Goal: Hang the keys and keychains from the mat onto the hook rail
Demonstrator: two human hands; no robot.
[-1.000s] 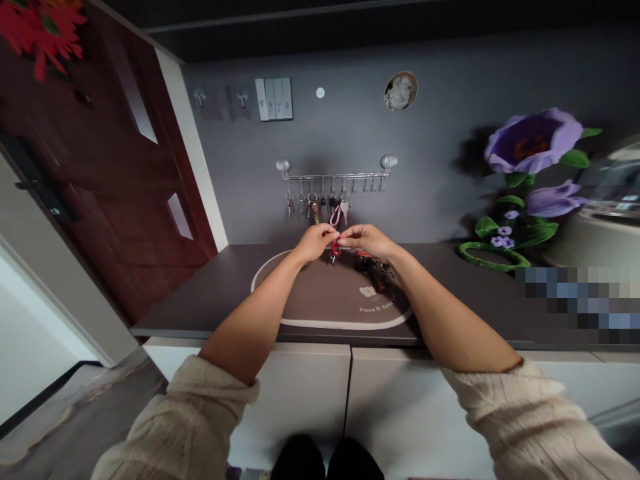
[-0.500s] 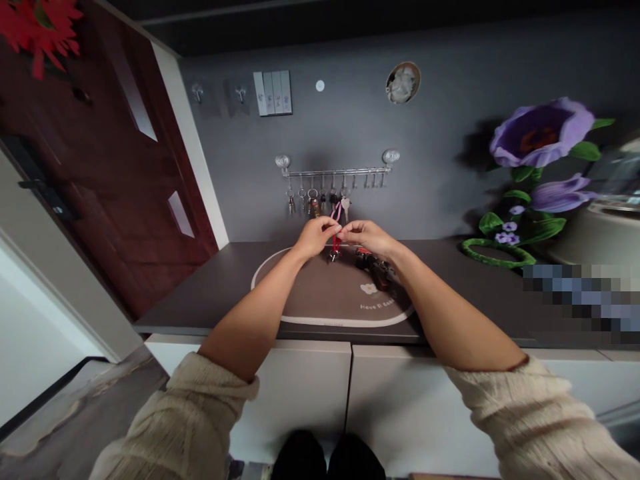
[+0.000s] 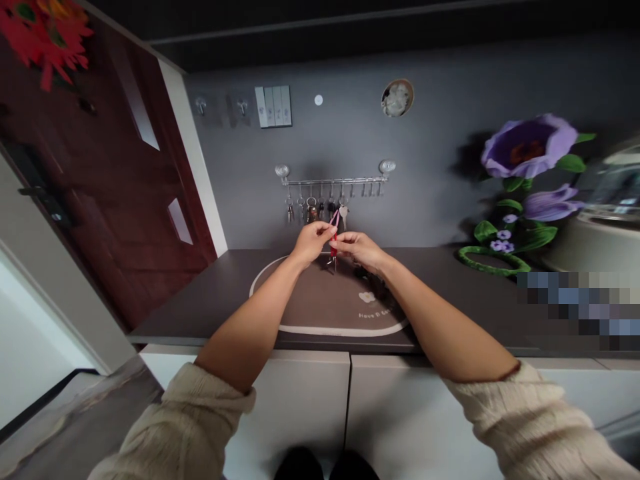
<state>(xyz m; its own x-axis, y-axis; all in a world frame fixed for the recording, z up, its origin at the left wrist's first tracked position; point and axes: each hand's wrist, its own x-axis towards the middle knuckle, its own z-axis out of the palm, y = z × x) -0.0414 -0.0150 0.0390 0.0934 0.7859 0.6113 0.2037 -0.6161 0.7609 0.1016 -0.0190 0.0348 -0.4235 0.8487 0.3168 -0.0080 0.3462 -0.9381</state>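
Observation:
Close together in front of the wall, both hands pinch a keychain strap (image 3: 334,250), red below with a pink loop (image 3: 337,217) above. My left hand (image 3: 310,244) has thumb and fingertips closed on its upper part. My right hand (image 3: 363,251) grips it slightly lower, from the right side. Metal keys (image 3: 333,264) dangle from the strap's lower end, over the mat. Just behind the hands, a clear hook rail (image 3: 335,181) holds several hanging keys (image 3: 312,212). Whether the pink loop touches a hook I cannot tell.
A brown mat (image 3: 315,303) with a pale rim lies on the dark counter (image 3: 465,313). Partly behind my right forearm is a dark bundle (image 3: 383,290). Purple artificial flowers (image 3: 530,147) and a pale rounded appliance (image 3: 580,247) stand right. A dark red door (image 3: 125,220) is left.
The view has tilted slightly upward, so the scene sits lower. My right hand has slid a little down the strap relative to my left, and the keys hang more spread.

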